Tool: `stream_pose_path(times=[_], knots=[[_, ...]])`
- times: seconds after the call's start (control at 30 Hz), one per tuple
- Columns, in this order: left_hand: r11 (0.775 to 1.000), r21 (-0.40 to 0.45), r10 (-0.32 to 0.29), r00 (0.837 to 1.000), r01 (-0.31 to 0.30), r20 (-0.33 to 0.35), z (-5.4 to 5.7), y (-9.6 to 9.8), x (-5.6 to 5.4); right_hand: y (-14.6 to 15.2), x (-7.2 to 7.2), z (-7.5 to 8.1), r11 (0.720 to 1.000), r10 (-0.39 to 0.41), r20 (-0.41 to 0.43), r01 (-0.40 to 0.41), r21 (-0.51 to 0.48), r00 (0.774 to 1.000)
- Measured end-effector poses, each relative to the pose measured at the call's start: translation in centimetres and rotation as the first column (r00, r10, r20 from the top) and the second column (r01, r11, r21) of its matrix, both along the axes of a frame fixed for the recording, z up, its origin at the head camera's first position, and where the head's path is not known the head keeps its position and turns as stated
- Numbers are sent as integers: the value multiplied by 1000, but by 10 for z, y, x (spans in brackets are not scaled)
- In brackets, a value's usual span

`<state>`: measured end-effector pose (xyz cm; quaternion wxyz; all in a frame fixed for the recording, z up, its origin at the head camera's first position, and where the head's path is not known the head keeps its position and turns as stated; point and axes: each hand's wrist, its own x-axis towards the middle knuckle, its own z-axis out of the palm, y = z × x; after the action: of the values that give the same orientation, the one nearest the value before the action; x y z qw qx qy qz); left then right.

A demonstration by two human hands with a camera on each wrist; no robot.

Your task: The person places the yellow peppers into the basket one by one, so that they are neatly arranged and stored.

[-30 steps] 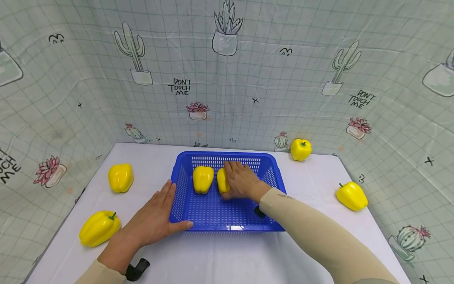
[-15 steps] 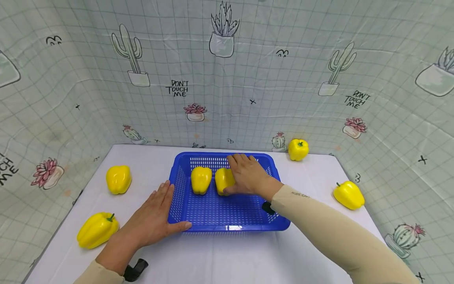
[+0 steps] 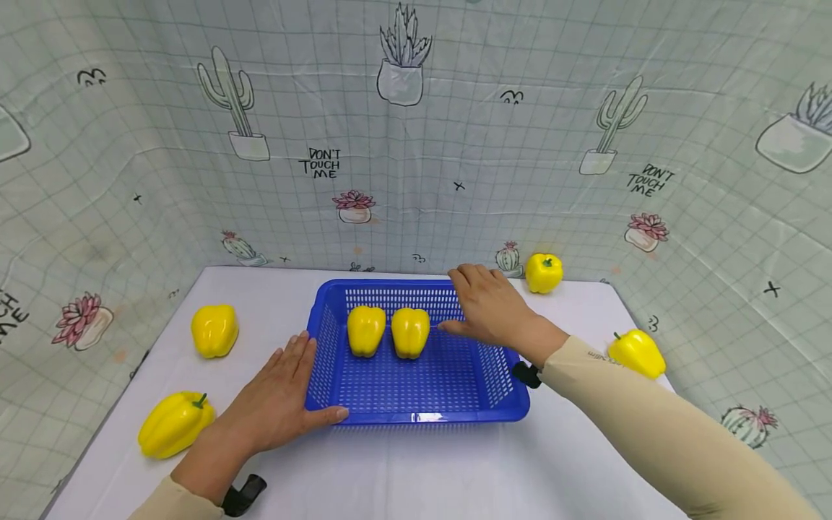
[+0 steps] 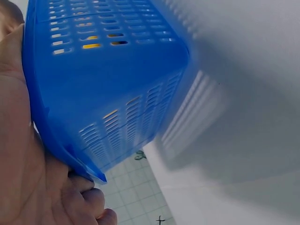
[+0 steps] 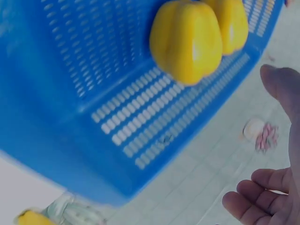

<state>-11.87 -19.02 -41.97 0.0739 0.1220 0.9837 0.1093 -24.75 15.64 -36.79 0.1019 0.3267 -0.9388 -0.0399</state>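
Observation:
Two yellow bell peppers stand side by side in a blue plastic basket [image 3: 416,417]: the left pepper [image 3: 367,331] and the right pepper [image 3: 410,334]. My left hand [image 3: 273,397] lies along the basket's left side, its thumb on the front rim and its fingers stretched along the left rim. In the left wrist view the palm is against the rim [image 4: 40,122]. My right hand [image 3: 490,307] hovers over the basket's right back part, thumb spread from the fingers and nothing between them. The right wrist view shows that hand [image 5: 281,154] apart from the peppers [image 5: 186,42].
On the white table [image 3: 416,477], two more peppers lie at left, a far pepper [image 3: 215,331] and a near pepper [image 3: 176,425]. At right are a back pepper [image 3: 544,273] and a side pepper [image 3: 638,353], partly behind the sleeve. A cactus-print cloth [image 3: 416,180] surrounds the table.
My right hand has let go of the right pepper in the basket and moved up and to the right, away from it. The left hand stays at the basket's left rim.

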Motion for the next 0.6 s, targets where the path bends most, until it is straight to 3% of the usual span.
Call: stream_pose_path(times=[0.33, 0.6], knots=[[1000, 12, 16, 1000, -16, 18, -3, -1, 1, 64, 2, -6, 994, -107, -47, 106, -21, 993], [999, 29, 21, 999, -21, 27, -2, 1, 1, 133, 6, -20, 989, -125, -106, 132, 61, 986]])
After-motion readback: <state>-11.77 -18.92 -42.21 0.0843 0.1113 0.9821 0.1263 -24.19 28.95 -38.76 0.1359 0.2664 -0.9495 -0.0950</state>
